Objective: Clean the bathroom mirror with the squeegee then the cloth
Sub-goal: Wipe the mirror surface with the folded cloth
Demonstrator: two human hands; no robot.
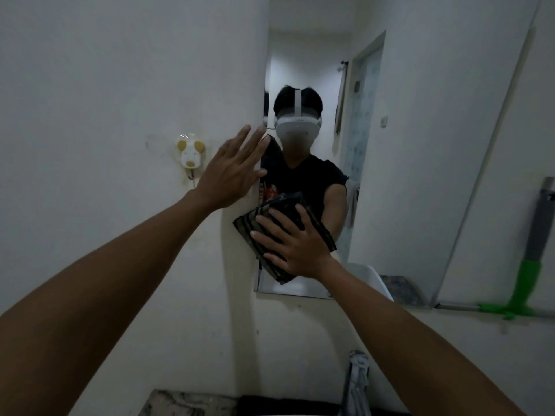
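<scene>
Mirror [372, 175]: it hangs on the white wall right under both hands, reflecting the person and a doorway behind.
Cloth [270, 235]: dark, striped, folded flat, and pinned against the lower left part of the glass beneath the right palm, its corners poking out past the fingers on every side.
Right hand [295, 243]: fingers spread and straight, pressing the cloth flat onto the mirror, no curl around it.
Left hand [231, 172]: up and to the left of the right one, fingers straight and released, palm braced at the mirror's left edge where glass meets wall; whether it touches glass or wall I cannot tell.
Squeegee [531, 265]: green with a grey handle, well off to the right of the right hand, leaning at the mirror's lower right corner, nobody holding it.
Step in hand: looks like the cloth pass, with the squeegee set aside.
Next move: I'd judge it calls for sweeping the cloth away from this corner, up and rightward across the glass, keeping even palm pressure so the fold does not slip out.
Hook [189, 153]: a small animal-shaped wall hook sits just left of the left hand.
</scene>
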